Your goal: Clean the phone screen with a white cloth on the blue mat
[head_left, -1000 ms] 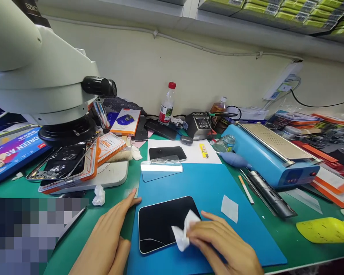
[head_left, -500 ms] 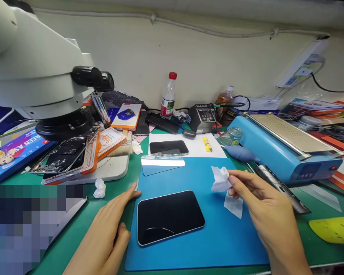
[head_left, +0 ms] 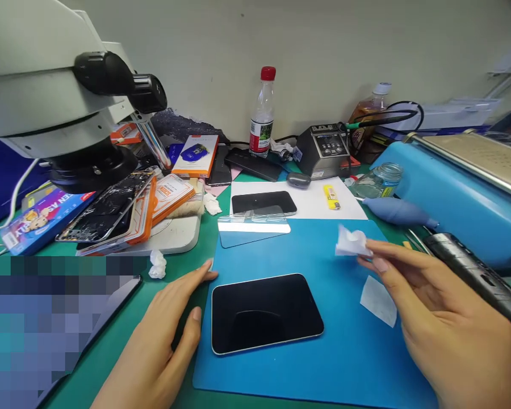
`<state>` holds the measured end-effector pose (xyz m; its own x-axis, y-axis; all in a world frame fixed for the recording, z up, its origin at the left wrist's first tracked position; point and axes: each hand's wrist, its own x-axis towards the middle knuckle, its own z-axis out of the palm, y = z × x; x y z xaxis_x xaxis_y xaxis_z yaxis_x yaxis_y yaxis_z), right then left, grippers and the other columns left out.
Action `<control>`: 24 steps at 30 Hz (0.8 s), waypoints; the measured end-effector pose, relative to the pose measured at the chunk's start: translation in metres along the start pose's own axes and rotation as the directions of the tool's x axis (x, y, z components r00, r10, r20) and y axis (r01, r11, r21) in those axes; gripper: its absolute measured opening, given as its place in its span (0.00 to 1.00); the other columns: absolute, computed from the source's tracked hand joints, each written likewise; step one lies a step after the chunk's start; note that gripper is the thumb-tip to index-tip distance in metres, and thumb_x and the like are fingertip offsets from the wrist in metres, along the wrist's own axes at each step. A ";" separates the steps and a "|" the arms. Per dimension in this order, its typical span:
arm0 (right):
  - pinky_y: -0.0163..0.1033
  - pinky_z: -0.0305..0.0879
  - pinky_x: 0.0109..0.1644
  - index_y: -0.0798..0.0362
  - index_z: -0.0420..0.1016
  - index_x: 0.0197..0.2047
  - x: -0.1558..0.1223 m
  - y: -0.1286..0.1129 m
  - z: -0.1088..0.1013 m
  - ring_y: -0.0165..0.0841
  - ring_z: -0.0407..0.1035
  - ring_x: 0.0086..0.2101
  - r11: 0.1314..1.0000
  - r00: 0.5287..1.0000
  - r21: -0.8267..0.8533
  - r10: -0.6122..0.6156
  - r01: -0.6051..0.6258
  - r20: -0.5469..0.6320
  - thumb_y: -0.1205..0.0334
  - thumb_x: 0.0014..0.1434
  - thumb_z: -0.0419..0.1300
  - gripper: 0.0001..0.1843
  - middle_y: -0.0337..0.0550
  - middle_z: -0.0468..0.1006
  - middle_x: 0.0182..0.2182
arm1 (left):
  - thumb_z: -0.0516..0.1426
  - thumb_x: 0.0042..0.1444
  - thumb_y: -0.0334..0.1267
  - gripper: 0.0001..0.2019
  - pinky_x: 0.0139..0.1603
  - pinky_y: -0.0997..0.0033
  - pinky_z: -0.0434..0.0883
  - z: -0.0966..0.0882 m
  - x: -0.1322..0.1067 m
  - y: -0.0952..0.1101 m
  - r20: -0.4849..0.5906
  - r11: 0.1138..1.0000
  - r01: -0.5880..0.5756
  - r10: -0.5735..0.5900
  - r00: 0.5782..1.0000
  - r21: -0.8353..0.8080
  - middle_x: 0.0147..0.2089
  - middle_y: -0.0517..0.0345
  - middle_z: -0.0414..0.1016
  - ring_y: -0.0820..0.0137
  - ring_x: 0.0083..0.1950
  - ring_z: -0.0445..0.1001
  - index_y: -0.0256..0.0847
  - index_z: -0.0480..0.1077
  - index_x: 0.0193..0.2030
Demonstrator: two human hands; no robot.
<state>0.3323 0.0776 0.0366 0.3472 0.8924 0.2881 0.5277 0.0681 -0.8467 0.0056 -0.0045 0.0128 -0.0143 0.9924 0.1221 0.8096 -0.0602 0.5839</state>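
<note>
A smartphone with a dark screen lies face up on the blue mat. My left hand rests at the mat's left edge beside the phone, fingers stretched and holding nothing. To the right, above the mat, my right hand pinches a crumpled white tissue between thumb and fingers. Just below those fingers a second flat white wipe lies on the mat. Clear glass screen protectors sit at the mat's back edge, partly over another dark phone.
A microscope overhangs stacked phone parts and boxes at left. A blue heating machine, an air blower and a glass jar stand at right. Behind are a bottle, a black control unit and a yellow lighter.
The view has shifted closer and turned slightly. My right hand, still pinching the tissue, has lifted away from the flat wipe, which now shows fully. My left hand stays at the mat's edge.
</note>
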 end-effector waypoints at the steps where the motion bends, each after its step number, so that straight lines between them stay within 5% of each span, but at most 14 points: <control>1: 0.52 0.82 0.59 0.36 0.82 0.61 0.001 0.003 0.000 0.46 0.83 0.52 0.999 0.999 -0.037 -0.006 0.008 0.050 0.33 0.65 0.65 0.28 0.39 0.86 0.52 | 0.48 0.79 0.47 0.25 0.72 0.56 0.74 -0.001 0.000 0.000 0.002 0.999 0.036 -0.035 0.999 -0.036 0.76 0.73 0.72 0.67 0.76 0.71 0.74 0.55 0.78; 4: 0.45 0.86 0.40 0.28 0.74 0.70 0.005 0.010 0.000 0.47 0.85 0.49 0.993 0.991 -0.113 -0.018 0.033 0.131 0.31 0.67 0.58 0.31 0.38 0.86 0.54 | 0.48 0.79 0.53 0.23 0.73 0.56 0.74 -0.008 -0.001 0.000 0.004 0.983 0.139 -0.140 0.990 -0.122 0.75 0.75 0.74 0.66 0.77 0.71 0.75 0.58 0.77; 8: 0.34 0.75 0.23 0.24 0.74 0.68 0.005 0.009 -0.001 0.43 0.85 0.47 0.989 0.993 -0.125 -0.068 0.080 0.101 0.33 0.69 0.57 0.27 0.35 0.82 0.61 | 0.51 0.76 0.59 0.26 0.68 0.54 0.79 -0.024 0.010 0.009 0.032 0.982 0.170 -0.168 0.985 -0.088 0.76 0.68 0.72 0.60 0.73 0.76 0.69 0.61 0.77; 10: 0.32 0.73 0.22 0.24 0.74 0.68 0.004 0.007 -0.002 0.42 0.85 0.47 0.990 0.993 -0.111 -0.075 0.084 0.091 0.33 0.69 0.58 0.27 0.35 0.83 0.60 | 0.51 0.75 0.59 0.28 0.65 0.52 0.81 -0.032 0.023 0.015 0.019 0.993 0.117 -0.117 0.993 -0.022 0.77 0.62 0.71 0.55 0.69 0.80 0.64 0.60 0.79; 15: 0.31 0.73 0.21 0.28 0.75 0.69 0.003 0.005 -0.006 0.42 0.85 0.46 0.994 0.992 -0.071 -0.082 0.089 0.092 0.33 0.69 0.58 0.29 0.39 0.84 0.58 | 0.57 0.72 0.53 0.36 0.79 0.42 0.65 -0.032 0.066 0.022 0.017 0.975 -0.112 0.111 0.994 0.191 0.83 0.49 0.61 0.50 0.81 0.63 0.46 0.54 0.82; 20: 0.33 0.81 0.30 0.32 0.77 0.68 0.005 0.007 -0.007 0.41 0.86 0.44 0.989 0.987 -0.038 -0.138 0.142 0.087 0.32 0.68 0.59 0.31 0.42 0.84 0.58 | 0.65 0.67 0.47 0.44 0.82 0.44 0.58 -0.016 0.098 0.019 0.085 0.947 -0.224 0.209 0.974 0.233 0.85 0.44 0.52 0.50 0.85 0.52 0.44 0.49 0.83; 24: 0.30 0.78 0.25 0.32 0.77 0.68 0.007 0.008 -0.007 0.41 0.86 0.44 0.988 0.985 -0.027 -0.147 0.150 0.088 0.31 0.67 0.59 0.31 0.42 0.84 0.58 | 0.66 0.67 0.48 0.44 0.80 0.38 0.61 -0.008 0.111 0.018 0.076 0.933 -0.256 0.244 0.967 0.253 0.83 0.39 0.57 0.45 0.83 0.56 0.44 0.51 0.83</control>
<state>0.3442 0.0810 0.0353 0.1959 0.9086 0.3689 0.5948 0.1890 -0.7813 0.0141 0.1039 0.0435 0.2287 0.9528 0.1998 0.9074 -0.2830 0.3106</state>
